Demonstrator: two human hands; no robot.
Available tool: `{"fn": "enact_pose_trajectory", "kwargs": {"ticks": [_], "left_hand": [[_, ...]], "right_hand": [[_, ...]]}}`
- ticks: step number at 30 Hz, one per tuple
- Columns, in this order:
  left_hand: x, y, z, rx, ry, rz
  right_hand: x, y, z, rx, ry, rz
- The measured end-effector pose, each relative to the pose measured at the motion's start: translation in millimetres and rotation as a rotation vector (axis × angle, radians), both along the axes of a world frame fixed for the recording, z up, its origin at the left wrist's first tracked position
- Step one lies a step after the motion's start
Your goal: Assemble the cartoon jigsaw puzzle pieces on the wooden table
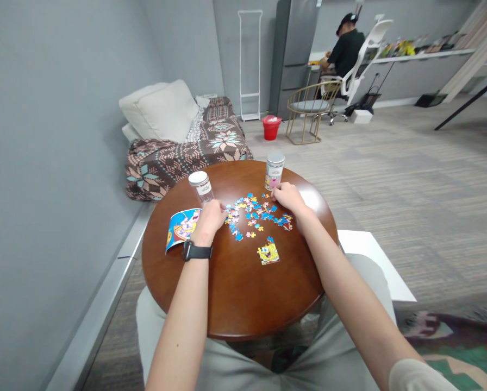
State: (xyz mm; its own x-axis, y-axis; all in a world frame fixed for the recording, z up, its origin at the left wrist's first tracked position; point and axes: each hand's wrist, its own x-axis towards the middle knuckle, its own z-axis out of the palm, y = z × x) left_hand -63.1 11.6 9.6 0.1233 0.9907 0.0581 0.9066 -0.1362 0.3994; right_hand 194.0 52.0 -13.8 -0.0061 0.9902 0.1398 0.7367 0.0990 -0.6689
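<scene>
Loose jigsaw puzzle pieces (251, 209) in blue, pink and yellow lie scattered across the middle of the round wooden table (235, 304). At the left edge of the pile is my left hand (212, 220), fingers curled together by the pieces; what they hold, if anything, is hidden. My right hand (289, 197) is at the far right side of the pile, close to a clear jar with a silver lid (274, 172), its fingers drawn together and their contents unclear. Nearer to me sits a joined puzzle section (268, 253) showing a yellow cartoon face.
A curled picture sheet (181, 231) lies left of my left wrist, with a second lidded jar (203, 187) behind that hand. Beyond the table are a blanket-covered sofa (223, 136), a red bucket (271, 128), a gold-framed chair (308, 108) and a seated person (347, 51).
</scene>
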Motion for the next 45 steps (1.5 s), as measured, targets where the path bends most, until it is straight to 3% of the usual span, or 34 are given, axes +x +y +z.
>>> {"fn": "enact_pose_trajectory", "kwargs": {"ticks": [2, 4, 7, 9, 12, 16, 23, 25, 31, 38, 45], "left_hand": [[1.8, 0.1, -0.4, -0.031, -0.013, -0.089], [5.6, -1.1, 0.2, -0.042, -0.001, -0.185], [12.6, -4.2, 1.2, -0.027, 0.035, -0.259], [16.5, -6.5, 1.4, -0.016, 0.033, -0.300], [19.0, -8.7, 1.3, -0.006, 0.042, -0.243], [15.0, -7.6, -0.4, 0.006, 0.086, -0.179], [5.0, -3.0, -3.2, -0.026, -0.015, -0.020], [4.5, -4.5, -0.5, -0.042, -0.060, 0.003], [8.4, -8.1, 4.2, -0.053, -0.120, -0.008], [7.1, -2.3, -7.6, -0.011, -0.110, -0.070], [-3.7, 5.0, -12.5, -0.015, -0.126, -0.007]], "right_hand": [[-1.7, -0.6, -0.9, 0.011, 0.005, -0.076], [-4.4, -1.5, -0.5, 0.016, 0.018, -0.047], [-10.1, -2.2, 0.2, -0.031, 0.045, 0.111], [-15.3, -2.2, -0.9, 0.049, 0.028, 0.246], [-25.0, -3.2, -5.7, 0.272, -0.022, 0.454], [-34.4, -6.7, -11.8, 0.284, -0.065, 0.611], [-24.0, -4.3, -10.2, 0.252, -0.168, 0.419], [-22.5, -3.8, -10.3, 0.254, -0.148, 0.422], [-32.8, -7.1, -16.6, 0.305, -0.165, 0.474], [-47.2, -12.1, -16.5, 0.308, -0.278, 0.347], [-49.7, -18.7, -8.1, 0.232, -0.323, 0.237]]}}
